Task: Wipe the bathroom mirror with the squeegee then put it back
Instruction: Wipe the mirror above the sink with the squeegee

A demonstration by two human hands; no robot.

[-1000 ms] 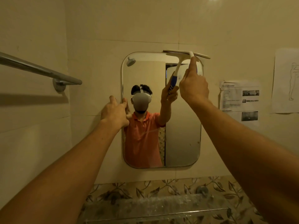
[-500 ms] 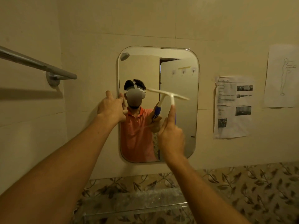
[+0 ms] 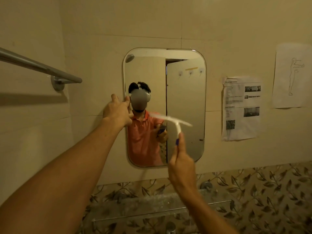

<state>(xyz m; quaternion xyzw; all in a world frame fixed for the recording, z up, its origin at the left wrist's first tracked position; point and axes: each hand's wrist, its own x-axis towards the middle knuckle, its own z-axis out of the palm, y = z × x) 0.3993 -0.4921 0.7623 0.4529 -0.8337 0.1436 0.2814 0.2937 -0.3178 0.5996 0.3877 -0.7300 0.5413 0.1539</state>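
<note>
While the right hand (image 3: 181,164) gripped its blue-sleeved handle low down, forefinger laid straight up the shaft, the squeegee (image 3: 175,123) stood in front of the lower middle of the mirror (image 3: 185,98). It was a white plastic T: a slim stem and a long, thin blade, smeared by blur and tilted with its left end higher. Whether the blade touched the glass could not be told.

That mirror was a tall frameless pane with rounded corners, fixed flat to the far wall. It gave back a person in an orange polo shirt and a pale door with small hooks. At its left edge, about halfway up, the left hand (image 3: 118,110) held the rim, thumb on the glass face and fingers curled on the wall side.

Large, smooth cream tiles (image 3: 152,22) covered the wall around it. On the left, a round brushed-metal towel rail (image 3: 38,66) ran out from a disc-shaped mount. To the right of the mirror hung a crinkled printed sheet (image 3: 241,108) with small photographs, and further right a plain sheet (image 3: 292,75) bearing a line drawing of a figure. Below ran a band of leaf-patterned tiles (image 3: 253,191), with a cloudy glass shelf (image 3: 152,208) on metal brackets nearest the viewer.
</note>
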